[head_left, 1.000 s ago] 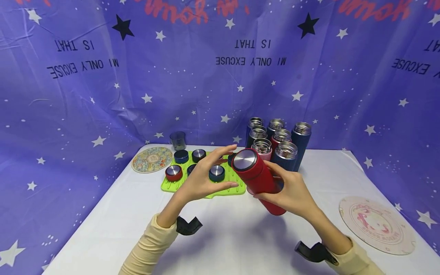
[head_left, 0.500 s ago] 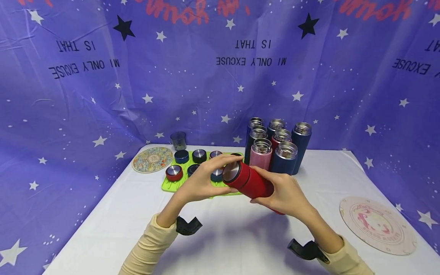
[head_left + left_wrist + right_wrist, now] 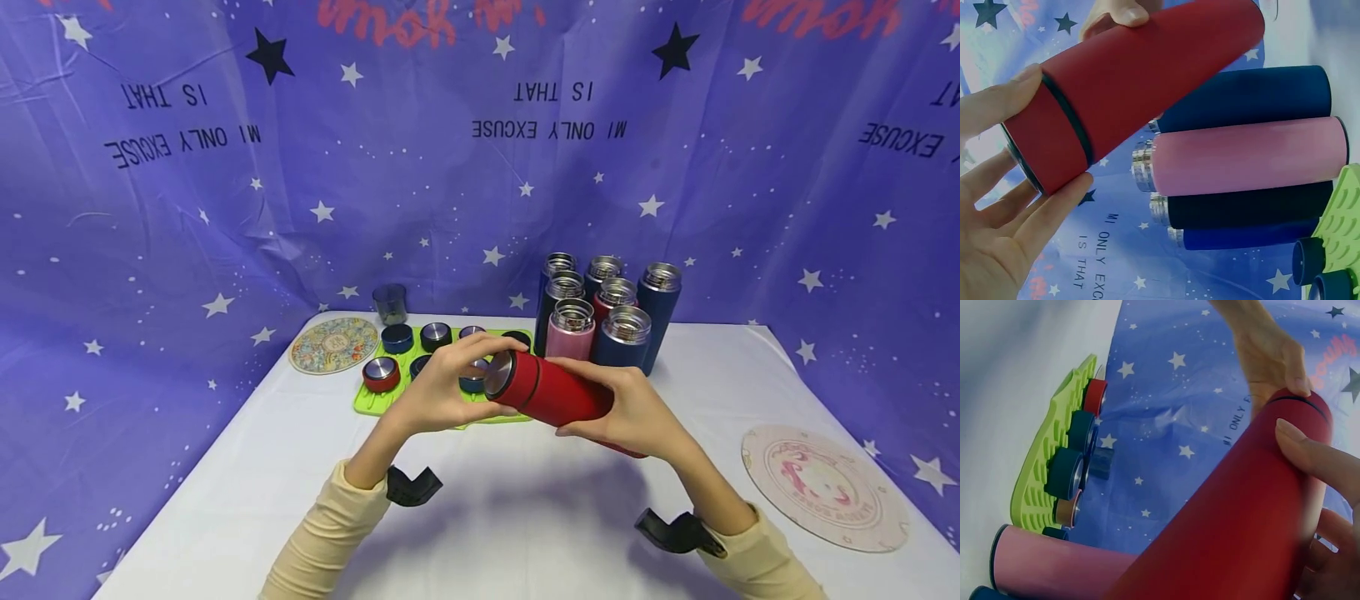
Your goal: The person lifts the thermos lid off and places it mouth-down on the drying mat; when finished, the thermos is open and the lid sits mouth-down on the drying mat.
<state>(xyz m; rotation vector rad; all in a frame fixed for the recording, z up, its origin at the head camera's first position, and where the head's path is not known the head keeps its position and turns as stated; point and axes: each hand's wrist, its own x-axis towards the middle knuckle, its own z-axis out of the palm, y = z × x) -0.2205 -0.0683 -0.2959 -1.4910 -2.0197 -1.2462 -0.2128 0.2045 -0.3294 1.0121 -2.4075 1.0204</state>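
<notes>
A red thermos bottle (image 3: 573, 393) is held in the air above the front of the table, tilted with its capped end towards the left. My right hand (image 3: 633, 410) grips its body. My left hand (image 3: 438, 387) pinches the red lid (image 3: 1047, 140), thumb on one side and fingers on the other. In the left wrist view a dark ring marks the seam between lid and body, and the lid sits on the bottle. Behind the thermos stand several uncapped bottles, among them a pink bottle (image 3: 570, 337) and a short blue bottle (image 3: 621, 343).
Left of the bottles lies a green drying mat (image 3: 367, 404) bearing several loose lids, such as a red lid (image 3: 381, 375). A clear cup (image 3: 391, 304) stands behind it. Round mats lie at the left (image 3: 333, 345) and right (image 3: 825, 487). A starry curtain (image 3: 420, 183) hangs behind.
The thermos has tipped from steep to nearly level, its capped end moving left into my left hand. My left fingers have closed onto the lid.
</notes>
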